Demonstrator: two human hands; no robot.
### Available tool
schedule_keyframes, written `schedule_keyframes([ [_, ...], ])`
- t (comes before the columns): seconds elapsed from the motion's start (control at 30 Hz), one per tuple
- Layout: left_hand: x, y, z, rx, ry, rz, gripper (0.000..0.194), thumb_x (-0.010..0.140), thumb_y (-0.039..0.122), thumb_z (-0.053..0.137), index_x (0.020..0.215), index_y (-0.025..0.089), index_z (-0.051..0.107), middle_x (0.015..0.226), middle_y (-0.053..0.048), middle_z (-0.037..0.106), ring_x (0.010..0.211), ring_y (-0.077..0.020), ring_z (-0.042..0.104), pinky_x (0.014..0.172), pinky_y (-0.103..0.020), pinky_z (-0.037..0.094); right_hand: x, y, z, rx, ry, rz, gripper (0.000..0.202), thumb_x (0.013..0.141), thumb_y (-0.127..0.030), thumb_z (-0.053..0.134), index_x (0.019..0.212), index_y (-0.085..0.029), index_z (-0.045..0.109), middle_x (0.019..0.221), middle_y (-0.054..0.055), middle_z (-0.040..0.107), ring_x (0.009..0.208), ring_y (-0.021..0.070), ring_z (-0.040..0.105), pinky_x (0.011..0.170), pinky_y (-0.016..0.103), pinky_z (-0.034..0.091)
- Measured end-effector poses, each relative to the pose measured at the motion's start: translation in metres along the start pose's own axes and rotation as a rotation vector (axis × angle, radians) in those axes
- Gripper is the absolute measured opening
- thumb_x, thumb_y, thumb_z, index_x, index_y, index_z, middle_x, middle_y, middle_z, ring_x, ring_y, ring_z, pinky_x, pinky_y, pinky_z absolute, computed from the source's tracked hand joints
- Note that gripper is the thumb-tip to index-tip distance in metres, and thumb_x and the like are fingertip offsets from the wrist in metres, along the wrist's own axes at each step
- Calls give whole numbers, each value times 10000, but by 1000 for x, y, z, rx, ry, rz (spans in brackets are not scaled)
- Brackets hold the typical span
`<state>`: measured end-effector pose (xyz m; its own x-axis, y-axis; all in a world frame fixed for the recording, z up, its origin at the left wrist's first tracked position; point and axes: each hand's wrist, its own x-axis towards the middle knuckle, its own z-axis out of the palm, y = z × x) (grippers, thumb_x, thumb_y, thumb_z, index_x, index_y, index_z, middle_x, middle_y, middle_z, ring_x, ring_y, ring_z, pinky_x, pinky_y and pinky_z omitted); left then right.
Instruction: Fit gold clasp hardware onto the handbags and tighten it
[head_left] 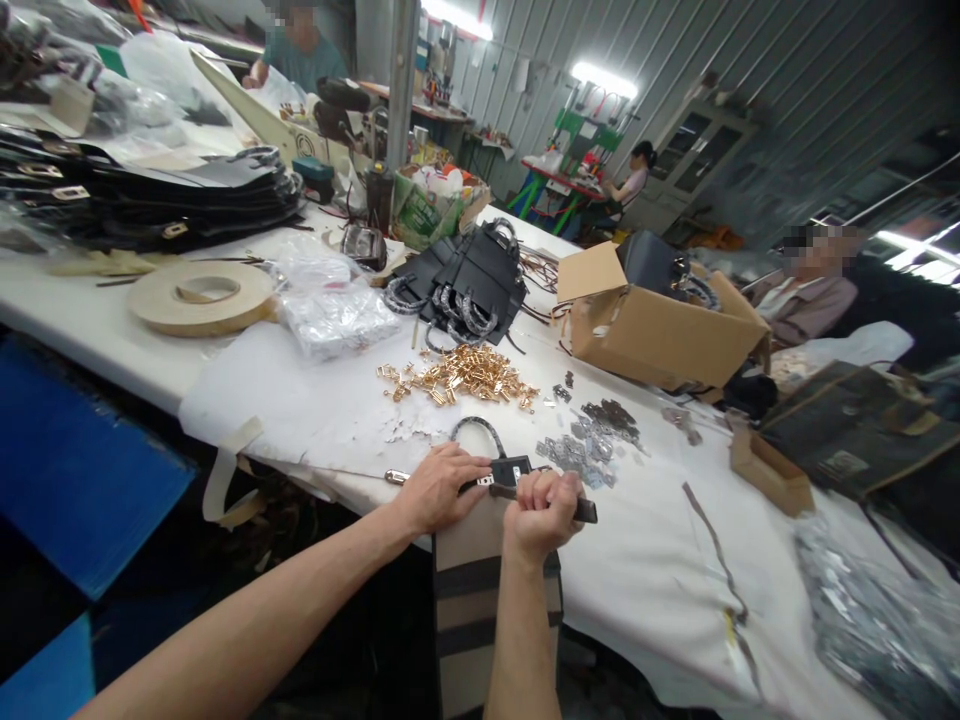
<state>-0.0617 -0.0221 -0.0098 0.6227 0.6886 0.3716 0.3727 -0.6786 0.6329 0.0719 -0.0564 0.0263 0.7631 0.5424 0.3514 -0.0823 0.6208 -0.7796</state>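
At the table's near edge lies a black bag panel [513, 466] with a looped handle [480, 424] and a small silver metal plate [486, 481]. My left hand [444, 487] rests on its left part, fingers stretched out flat and thumb apart, beside the plate. My right hand [546, 508] is closed in a fist round a dark-handled tool [586, 511], whose far end points at the plate. The tool's exact kind is hidden by the fist. A beige and black striped piece [469, 608] hangs below the edge. A screwdriver-like metal tool [396, 477] lies left of my left hand.
Gold fittings [476, 375] are heaped beyond my hands, with grey metal plates [581, 450] to their right. Black bag pieces [472, 280], a tape roll [202, 297], plastic bags [337, 315] and a cardboard box [660, 335] stand farther back. Other people sit in the background.
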Motion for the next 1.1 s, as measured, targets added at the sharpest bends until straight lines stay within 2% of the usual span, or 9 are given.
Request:
schedule_keyframes([
  [0.17, 1, -2, 0, -14, -1, 9, 239, 990, 293, 616, 1186, 220, 731, 1317, -43, 719, 1088, -223, 660, 1036, -422, 451, 3, 7, 5, -56, -10, 28, 486, 982, -308, 622, 626, -230, 301, 472, -124, 250, 353, 46, 200, 367, 211, 181],
  [0.27, 2, -3, 0, -27, 2, 26, 235, 978, 283, 630, 1180, 221, 732, 1307, -48, 723, 1075, -229, 673, 1045, -433, 448, 6, 13, 8, -169, -72, 58, 481, 953, -367, 674, 653, -240, 320, 463, -133, 287, 348, 50, 260, 376, 219, 244],
  [0.37, 1, -4, 1, -45, 9, 44, 231, 964, 263, 647, 1175, 225, 733, 1292, -44, 731, 1053, -233, 684, 1022, -433, 463, 6, 20, 10, -336, -147, 65, 459, 942, -429, 682, 656, -234, 380, 461, -114, 385, 371, 67, 356, 409, 237, 328],
  [0.47, -1, -8, 5, -71, 43, 43, 220, 951, 255, 667, 1158, 230, 735, 1269, -46, 741, 1070, -231, 690, 1060, -448, 454, 6, 24, 13, -458, -207, 53, 466, 937, -461, 680, 634, -224, 417, 468, -99, 421, 397, 71, 379, 431, 240, 351],
  [0.57, -5, -12, 9, -101, 112, -6, 158, 915, 282, 721, 1061, 227, 751, 1207, -57, 759, 1079, -236, 691, 1109, -469, 439, 8, 21, 13, -400, -191, 87, 479, 935, -446, 684, 629, -229, 387, 458, -108, 389, 384, 63, 342, 411, 231, 314],
  [0.77, -6, -11, 10, -84, 132, 10, 90, 901, 288, 739, 958, 218, 743, 1199, -60, 750, 1061, -235, 666, 1006, -430, 500, 30, 0, 12, -85, -111, 145, 506, 936, -384, 678, 638, -235, 298, 459, -142, 251, 345, 37, 187, 346, 191, 176],
  [0.87, -6, -8, 8, -37, 121, 27, 92, 918, 297, 722, 973, 225, 739, 1215, -59, 743, 1084, -239, 648, 1007, -432, 490, 38, 1, 20, -96, -173, 206, 520, 924, -410, 687, 625, -235, 299, 454, -141, 259, 340, 33, 187, 332, 184, 163],
  [1.0, -6, -6, 6, -7, 114, 20, 93, 936, 294, 699, 989, 229, 737, 1212, -57, 743, 1090, -241, 637, 992, -425, 489, 37, 15, 32, -214, -267, 306, 533, 897, -490, 705, 614, -242, 328, 445, -136, 287, 332, 38, 227, 321, 198, 181],
  [1.1, -6, -5, 6, -13, 113, 17, 86, 933, 286, 700, 982, 226, 737, 1195, -56, 750, 1062, -241, 643, 977, -426, 494, 33, 23, 34, -303, -305, 302, 525, 880, -523, 711, 626, -249, 343, 442, -130, 308, 334, 52, 259, 323, 217, 209],
])
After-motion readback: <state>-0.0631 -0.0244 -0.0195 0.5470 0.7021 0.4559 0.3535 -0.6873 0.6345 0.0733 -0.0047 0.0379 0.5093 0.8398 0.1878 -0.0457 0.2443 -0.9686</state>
